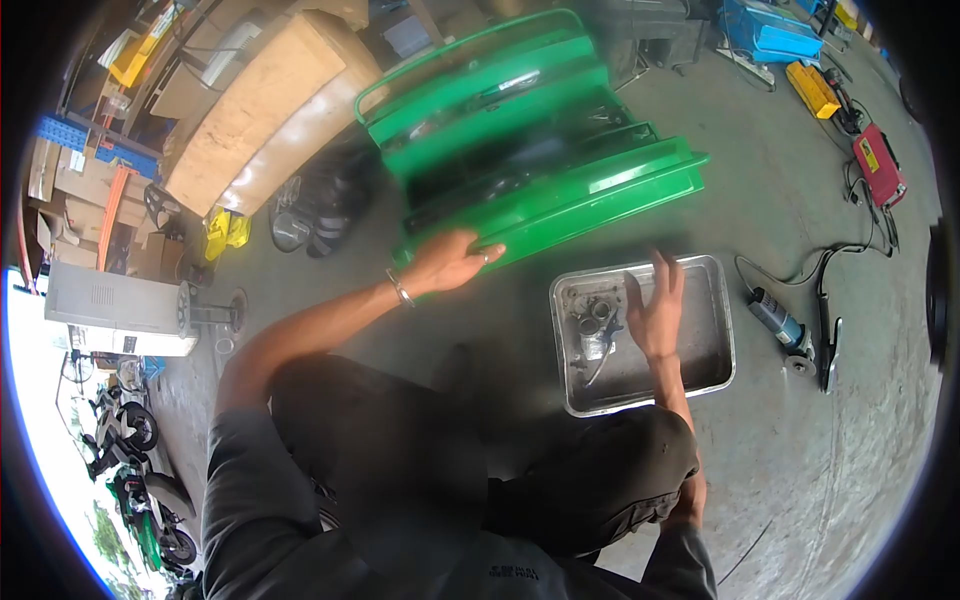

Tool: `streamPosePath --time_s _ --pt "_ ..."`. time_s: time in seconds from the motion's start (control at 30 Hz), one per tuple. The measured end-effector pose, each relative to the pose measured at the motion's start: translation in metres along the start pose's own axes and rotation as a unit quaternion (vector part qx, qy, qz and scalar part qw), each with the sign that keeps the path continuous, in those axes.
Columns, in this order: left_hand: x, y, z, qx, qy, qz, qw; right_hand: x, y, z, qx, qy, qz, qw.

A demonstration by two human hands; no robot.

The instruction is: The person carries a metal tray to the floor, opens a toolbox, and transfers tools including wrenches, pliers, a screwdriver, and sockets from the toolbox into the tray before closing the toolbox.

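Note:
A green metal toolbox (560, 215) stands unfolded on the floor in front of me, its stepped trays spread apart and its dark inside blurred. My left hand (447, 262), with a bracelet at the wrist, is closed on the near left end of its front tray; some of the fingers are hidden. To the right lies a shallow metal tray (728, 345) with a worn, stained bottom. In its left part sits a small metal part (597, 335) with two round openings, like a carburetor. Over the tray's middle, my right hand (655, 312) is raised, fingers apart and holding nothing.
On the right lie an angle grinder (776, 318) with its cable and a red machine (879, 165). Left of the toolbox are a large cardboard box (265, 110) and dark shoes (325, 205). Farther left stand a white cabinet (115, 305) and motorcycles (135, 430).

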State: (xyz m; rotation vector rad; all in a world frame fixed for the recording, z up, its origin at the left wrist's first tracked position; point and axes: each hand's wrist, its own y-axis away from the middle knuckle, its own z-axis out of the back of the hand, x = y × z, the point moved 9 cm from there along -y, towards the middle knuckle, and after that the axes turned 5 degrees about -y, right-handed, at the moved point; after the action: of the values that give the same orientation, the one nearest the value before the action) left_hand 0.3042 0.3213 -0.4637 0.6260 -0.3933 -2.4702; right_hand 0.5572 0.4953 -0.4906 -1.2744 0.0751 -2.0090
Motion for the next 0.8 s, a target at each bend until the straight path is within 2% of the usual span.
streamPosePath --time_s 0.03,0.1,0.13,0.2,0.37,0.5,0.6,0.67,0.7,0.73,0.77,0.8 --pt "0.001 0.005 0.001 -0.008 0.0 0.003 1.0 0.047 -0.026 -0.001 -0.037 0.039 0.093 0.994" --pt "0.002 0.015 0.002 -0.056 -0.025 0.005 0.998 0.111 -0.063 -0.02 -0.001 0.062 0.228 0.972" --pt "0.004 0.019 -0.003 -0.064 -0.023 0.007 0.998 0.109 -0.072 -0.034 -0.001 0.061 0.237 0.97" --pt "0.005 0.016 -0.006 -0.086 -0.038 0.029 0.995 0.086 -0.075 -0.103 0.208 0.149 0.27 0.928" --pt "0.001 0.023 -0.027 -0.011 -0.011 0.027 1.0 0.086 -0.067 -0.084 0.205 0.105 0.282 0.931" --pt "-0.011 0.035 -0.037 0.11 0.02 -0.036 0.993 0.095 -0.059 -0.073 0.272 0.089 0.238 0.928" --pt "-0.005 0.031 -0.012 0.129 0.087 -0.075 0.985 0.106 -0.074 -0.072 0.293 0.024 0.217 0.931" --pt "0.014 0.017 0.014 0.024 0.062 -0.159 0.985 0.099 -0.089 -0.077 0.323 -0.016 0.188 0.927" --pt "0.03 0.006 0.03 -0.032 0.065 -0.116 0.991 0.096 -0.096 -0.08 0.338 -0.06 0.164 0.925" --pt "0.041 -0.007 0.04 -0.115 0.093 -0.138 0.979 0.087 -0.108 -0.087 0.343 -0.116 0.092 0.928" --pt "0.052 -0.018 0.047 -0.199 0.119 -0.159 0.96 0.084 -0.12 -0.09 0.313 -0.063 0.097 0.943" --pt "0.061 -0.033 0.041 -0.197 0.128 -0.162 0.959 0.083 -0.127 -0.099 0.3 -0.016 0.117 0.947"
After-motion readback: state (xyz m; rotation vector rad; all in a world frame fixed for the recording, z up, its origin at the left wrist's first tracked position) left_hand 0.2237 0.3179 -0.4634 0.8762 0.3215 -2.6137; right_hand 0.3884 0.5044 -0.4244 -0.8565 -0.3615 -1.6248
